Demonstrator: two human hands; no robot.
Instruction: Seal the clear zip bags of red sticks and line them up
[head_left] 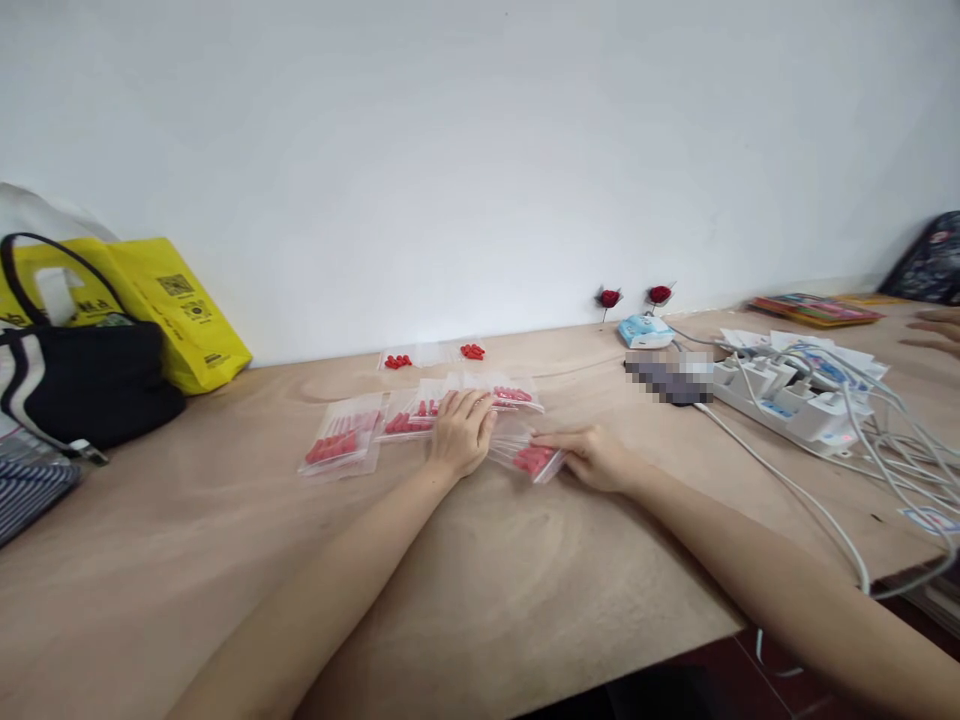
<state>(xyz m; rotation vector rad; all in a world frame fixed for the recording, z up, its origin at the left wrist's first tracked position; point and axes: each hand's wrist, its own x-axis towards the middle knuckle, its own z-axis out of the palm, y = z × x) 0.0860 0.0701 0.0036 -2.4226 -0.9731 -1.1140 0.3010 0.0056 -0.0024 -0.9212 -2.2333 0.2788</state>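
My left hand (461, 432) lies palm down over several overlapping clear zip bags, its fingers loosely stretched. Red capsules show in the bag (511, 394) just beyond its fingertips and in another bag (405, 424) to its left. My right hand (596, 457) pinches the right edge of a zip bag (534, 460) with red capsules gathered at its near end. That bag lies tilted on the table, close to the left hand. Farther left are stacked zip bags (337, 440) of red capsules. Near the wall are two small clusters of red capsules (398, 361) on clear bags.
A yellow bag (187, 320) and a black handbag (90, 380) stand at the left. On the right are a phone (667, 382), a tissue pack (645, 331), and a power strip (795, 405) with tangled white cables. Another person's hand (941, 328) shows at the right edge.
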